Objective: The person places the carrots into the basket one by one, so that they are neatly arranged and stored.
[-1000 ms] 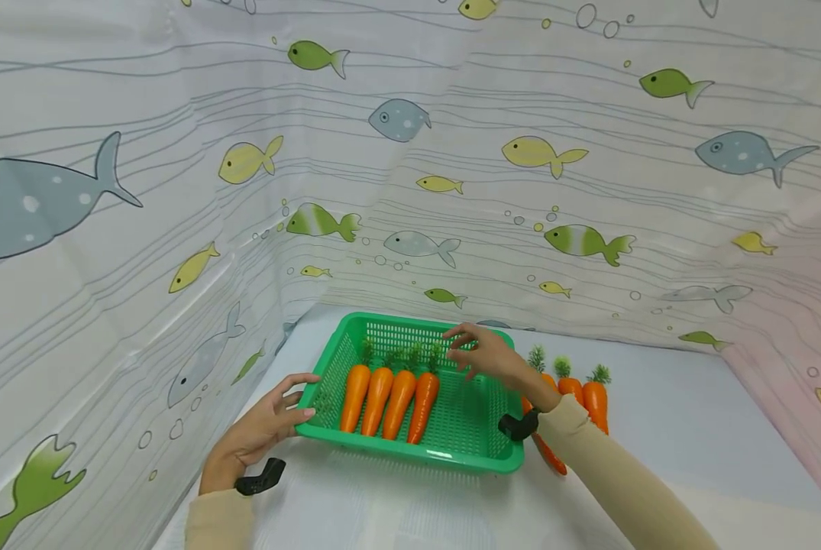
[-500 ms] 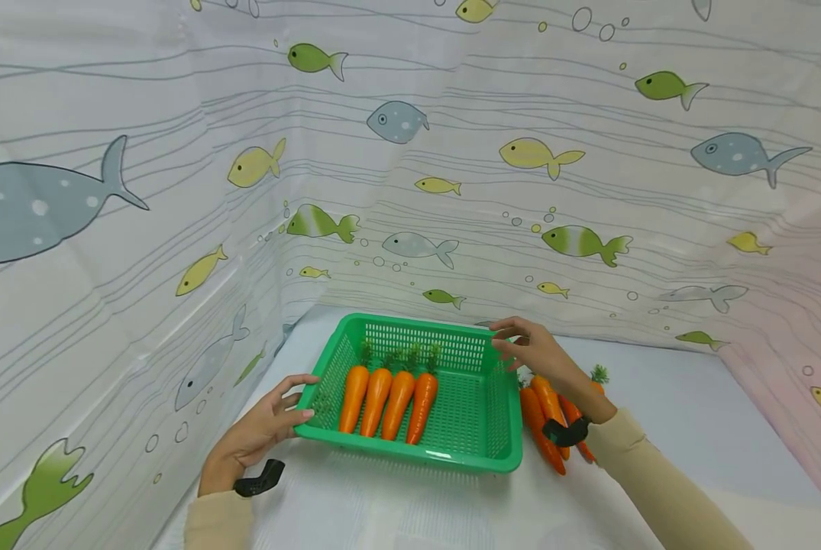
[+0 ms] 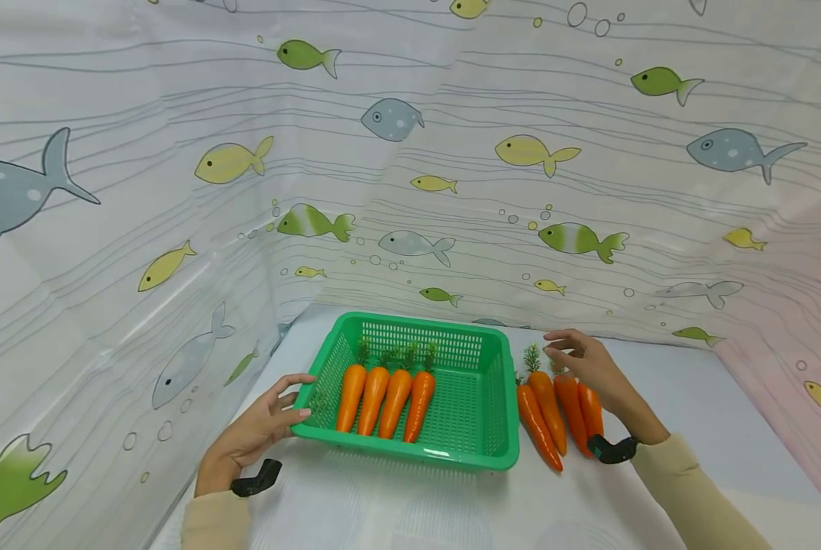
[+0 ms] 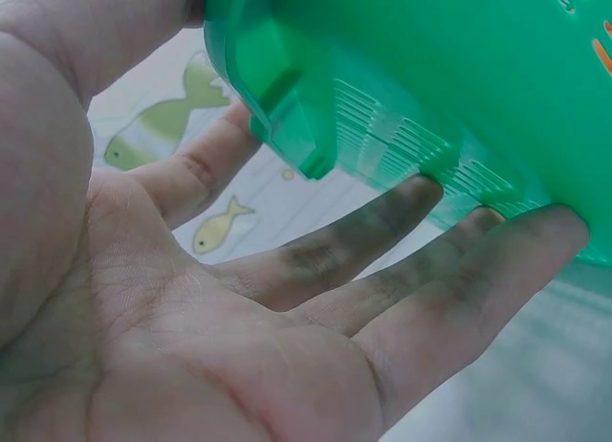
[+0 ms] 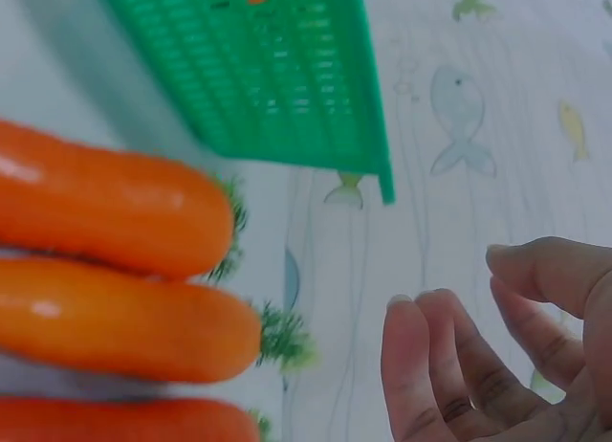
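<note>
Four loose carrots (image 3: 549,409) side by side, lower half of frame, right of centre, leafy tops (image 3: 532,357) up-frame; just beside green basket (image 3: 444,455). Basket low centre, four basket carrots (image 3: 396,403) lined up toward its left. Right hand (image 3: 585,363) holds nothing, fingers loosely bent, thumb apart, near leafy tops, clear of carrots. Left hand (image 3: 262,420) grips basket's left corner, thumb on rim, fingers against side. Step looks like reach for another carrot; next move probably calls for lowering fingers, pinching one, sparing neighbours.
</note>
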`<action>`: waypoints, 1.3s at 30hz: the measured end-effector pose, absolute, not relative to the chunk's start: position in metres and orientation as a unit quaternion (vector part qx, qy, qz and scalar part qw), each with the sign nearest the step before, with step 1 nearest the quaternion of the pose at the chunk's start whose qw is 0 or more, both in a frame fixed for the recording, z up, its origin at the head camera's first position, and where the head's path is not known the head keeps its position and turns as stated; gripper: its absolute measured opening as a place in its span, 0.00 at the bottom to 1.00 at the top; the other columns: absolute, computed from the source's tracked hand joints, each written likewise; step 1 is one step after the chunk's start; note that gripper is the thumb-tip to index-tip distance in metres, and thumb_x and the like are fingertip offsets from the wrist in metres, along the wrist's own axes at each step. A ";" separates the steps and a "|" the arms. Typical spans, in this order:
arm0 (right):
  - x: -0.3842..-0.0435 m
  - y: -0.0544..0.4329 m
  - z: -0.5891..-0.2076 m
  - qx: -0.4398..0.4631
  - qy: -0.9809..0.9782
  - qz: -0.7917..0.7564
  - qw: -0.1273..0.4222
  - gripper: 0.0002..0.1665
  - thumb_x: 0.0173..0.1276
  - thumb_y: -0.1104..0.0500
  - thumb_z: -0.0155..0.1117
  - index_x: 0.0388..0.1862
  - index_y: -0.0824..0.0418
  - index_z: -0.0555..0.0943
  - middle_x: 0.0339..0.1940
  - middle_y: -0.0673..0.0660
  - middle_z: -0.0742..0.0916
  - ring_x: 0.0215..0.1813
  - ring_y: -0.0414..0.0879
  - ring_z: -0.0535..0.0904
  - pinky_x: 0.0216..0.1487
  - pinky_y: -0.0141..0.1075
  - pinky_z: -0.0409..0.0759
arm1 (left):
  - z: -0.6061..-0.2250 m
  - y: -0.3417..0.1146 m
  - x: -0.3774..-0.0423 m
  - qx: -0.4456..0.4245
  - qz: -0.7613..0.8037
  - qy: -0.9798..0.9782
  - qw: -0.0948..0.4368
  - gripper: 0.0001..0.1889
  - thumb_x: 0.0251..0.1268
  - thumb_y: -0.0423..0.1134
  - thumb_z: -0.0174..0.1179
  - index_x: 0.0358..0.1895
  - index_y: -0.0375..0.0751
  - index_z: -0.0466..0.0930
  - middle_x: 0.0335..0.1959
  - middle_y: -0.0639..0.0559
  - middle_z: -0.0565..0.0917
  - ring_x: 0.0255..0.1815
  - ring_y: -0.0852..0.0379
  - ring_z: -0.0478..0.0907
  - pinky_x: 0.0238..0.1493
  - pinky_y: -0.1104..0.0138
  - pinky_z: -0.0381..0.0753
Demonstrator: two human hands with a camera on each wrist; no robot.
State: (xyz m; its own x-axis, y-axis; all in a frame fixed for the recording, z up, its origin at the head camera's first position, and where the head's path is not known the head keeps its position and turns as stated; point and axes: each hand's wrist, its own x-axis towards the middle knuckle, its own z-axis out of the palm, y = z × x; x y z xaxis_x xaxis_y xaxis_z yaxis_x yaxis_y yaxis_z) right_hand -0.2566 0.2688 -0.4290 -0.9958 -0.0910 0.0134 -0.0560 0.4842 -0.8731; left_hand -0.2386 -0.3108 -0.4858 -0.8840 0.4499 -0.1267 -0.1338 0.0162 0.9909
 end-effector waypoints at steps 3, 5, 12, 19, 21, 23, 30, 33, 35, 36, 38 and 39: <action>-0.253 0.281 -0.438 -0.016 0.866 -0.499 0.014 0.30 0.79 0.47 0.61 0.71 0.62 0.72 0.64 0.70 0.80 0.55 0.66 0.81 0.49 0.51 0.85 | -0.486 -0.311 -0.238 0.118 0.692 0.679 0.213 0.34 0.74 0.30 0.60 0.77 0.43 0.56 0.78 0.30 0.52 0.63 0.38 0.70 0.53 0.51 0.80; -0.250 0.290 -0.444 -0.003 0.870 -0.494 0.012 0.31 0.79 0.47 0.61 0.72 0.63 0.71 0.65 0.71 0.79 0.55 0.66 0.81 0.51 0.52 0.84 | -0.486 -0.311 -0.238 0.119 0.691 0.680 0.213 0.34 0.74 0.30 0.60 0.77 0.43 0.56 0.78 0.30 0.51 0.64 0.39 0.70 0.53 0.51 0.80; -0.239 0.318 -0.461 0.022 0.872 -0.488 0.006 0.33 0.79 0.45 0.60 0.73 0.64 0.70 0.66 0.73 0.77 0.53 0.63 0.82 0.49 0.49 0.85 | -0.488 -0.313 -0.242 0.122 0.687 0.684 0.210 0.33 0.74 0.31 0.60 0.77 0.44 0.56 0.80 0.31 0.46 0.74 0.31 0.56 0.55 0.51 0.78; -0.226 0.337 -0.480 0.055 0.868 -0.494 0.019 0.36 0.80 0.46 0.59 0.74 0.69 0.67 0.68 0.76 0.74 0.55 0.61 0.81 0.45 0.41 0.86 | -0.483 -0.310 -0.244 0.119 0.686 0.687 0.210 0.34 0.73 0.30 0.61 0.77 0.44 0.57 0.78 0.30 0.52 0.67 0.36 0.67 0.55 0.51 0.79; -0.224 0.341 -0.483 0.064 0.867 -0.494 0.024 0.37 0.80 0.46 0.59 0.74 0.69 0.66 0.69 0.76 0.73 0.54 0.60 0.81 0.45 0.41 0.86 | -0.483 -0.310 -0.243 0.119 0.686 0.686 0.211 0.34 0.73 0.30 0.61 0.77 0.44 0.57 0.78 0.30 0.52 0.66 0.38 0.69 0.55 0.51 0.79; -0.224 0.344 -0.486 0.072 0.866 -0.494 0.031 0.38 0.80 0.45 0.59 0.75 0.70 0.65 0.69 0.77 0.72 0.54 0.60 0.82 0.46 0.42 0.86 | -0.483 -0.310 -0.243 0.117 0.686 0.686 0.212 0.34 0.73 0.30 0.60 0.77 0.44 0.57 0.78 0.30 0.52 0.66 0.37 0.69 0.55 0.51 0.79; -0.222 0.349 -0.493 0.079 0.860 -0.501 0.048 0.39 0.79 0.47 0.61 0.75 0.71 0.64 0.68 0.78 0.72 0.54 0.59 0.83 0.47 0.43 0.86 | -0.485 -0.311 -0.241 0.111 0.687 0.688 0.206 0.34 0.73 0.31 0.61 0.77 0.45 0.58 0.80 0.32 0.48 0.74 0.32 0.57 0.55 0.52 0.79; -0.223 0.351 -0.496 0.080 0.864 -0.494 0.053 0.39 0.78 0.47 0.62 0.76 0.69 0.64 0.69 0.78 0.71 0.54 0.59 0.83 0.48 0.44 0.86 | -0.485 -0.311 -0.240 0.109 0.688 0.687 0.206 0.34 0.73 0.31 0.61 0.77 0.44 0.57 0.80 0.31 0.49 0.72 0.33 0.61 0.55 0.52 0.79; -0.225 0.352 -0.499 0.077 0.866 -0.491 0.058 0.40 0.77 0.47 0.64 0.75 0.69 0.65 0.69 0.78 0.70 0.54 0.59 0.83 0.49 0.44 0.85 | -0.485 -0.310 -0.239 0.106 0.690 0.686 0.206 0.34 0.73 0.31 0.61 0.77 0.45 0.58 0.79 0.31 0.51 0.68 0.35 0.65 0.54 0.52 0.80; -0.226 0.352 -0.500 0.074 0.866 -0.491 0.061 0.40 0.76 0.47 0.65 0.75 0.69 0.65 0.69 0.78 0.70 0.54 0.59 0.83 0.50 0.45 0.85 | -0.486 -0.310 -0.239 0.105 0.691 0.685 0.207 0.34 0.73 0.31 0.61 0.77 0.45 0.58 0.79 0.31 0.52 0.67 0.36 0.67 0.54 0.52 0.80; -0.228 0.352 -0.503 0.069 0.869 -0.485 0.066 0.40 0.75 0.46 0.66 0.75 0.68 0.67 0.69 0.78 0.71 0.53 0.58 0.83 0.49 0.45 0.85 | -0.486 -0.310 -0.238 0.107 0.689 0.686 0.206 0.34 0.73 0.30 0.61 0.77 0.44 0.57 0.78 0.31 0.52 0.66 0.38 0.68 0.54 0.52 0.80; -0.229 0.352 -0.504 0.066 0.870 -0.483 0.069 0.40 0.75 0.47 0.67 0.75 0.67 0.67 0.69 0.78 0.71 0.52 0.58 0.84 0.49 0.45 0.85 | -0.486 -0.310 -0.238 0.107 0.690 0.686 0.205 0.34 0.73 0.30 0.62 0.77 0.44 0.57 0.78 0.31 0.52 0.66 0.39 0.67 0.54 0.53 0.80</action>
